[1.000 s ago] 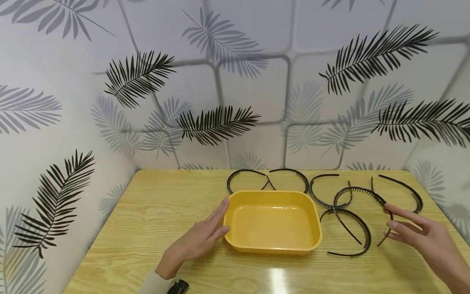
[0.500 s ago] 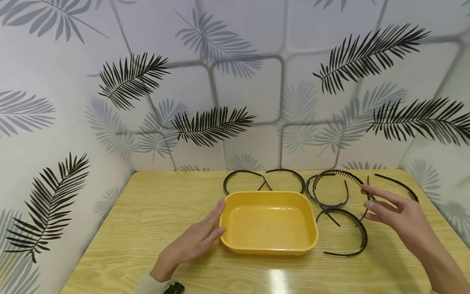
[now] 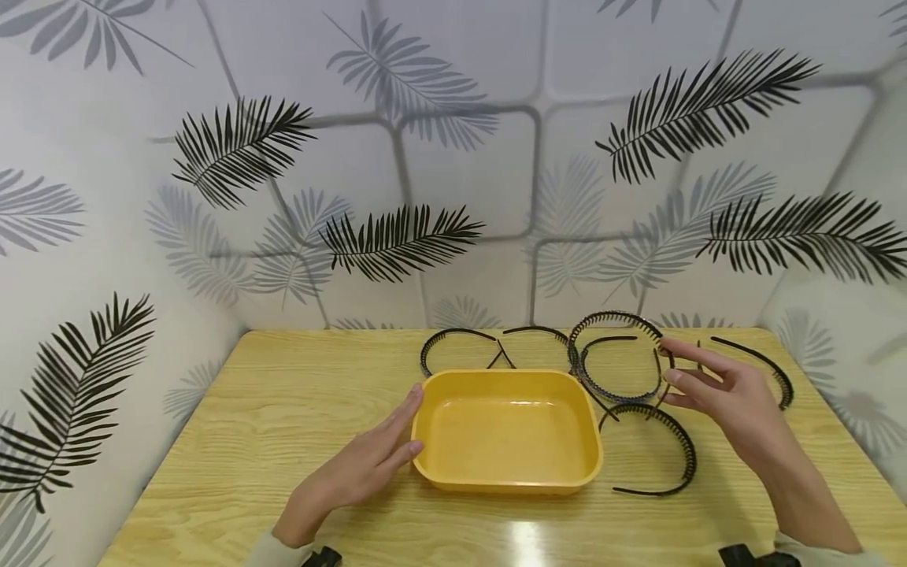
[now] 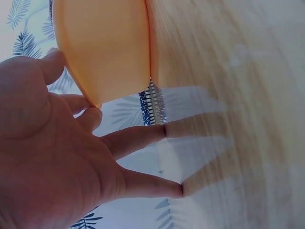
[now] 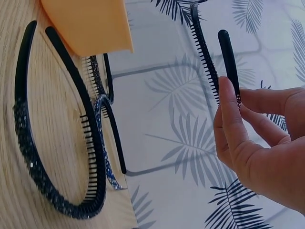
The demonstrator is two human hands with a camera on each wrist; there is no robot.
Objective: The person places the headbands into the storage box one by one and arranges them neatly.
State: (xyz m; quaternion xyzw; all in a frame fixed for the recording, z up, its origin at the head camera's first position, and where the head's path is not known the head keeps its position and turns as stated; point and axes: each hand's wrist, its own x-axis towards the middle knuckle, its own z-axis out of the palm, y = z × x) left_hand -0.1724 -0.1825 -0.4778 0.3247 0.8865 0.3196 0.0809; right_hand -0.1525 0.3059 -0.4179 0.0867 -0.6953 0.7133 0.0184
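My left hand (image 3: 357,472) touches the left rim of a yellow plastic tray (image 3: 506,441) with its fingers fairly straight. The left wrist view has the thumb and nearby fingertips at the tray (image 4: 102,43), while two other fingers reach down to the table. My right hand (image 3: 737,402) pinches a black toothed headband (image 5: 230,59) by one arm, holding it raised at the tray's back right corner. Beneath it in the head view lies a glittery headband (image 3: 631,400). Another black headband (image 3: 690,457) rests on the table right of the tray. The tray's inside shows nothing in it.
Two headbands lie behind the tray, one at the left (image 3: 423,354) and one further right (image 3: 538,328), partly hidden by it. One more headband (image 3: 785,382) lies at the back right. A patterned wall (image 3: 468,181) borders the wooden table (image 3: 305,394).
My right hand has carried the pinched headband left and upward, from above the front headband to the tray's back right corner. My left hand stays at the tray's left rim. The view has shifted slightly.
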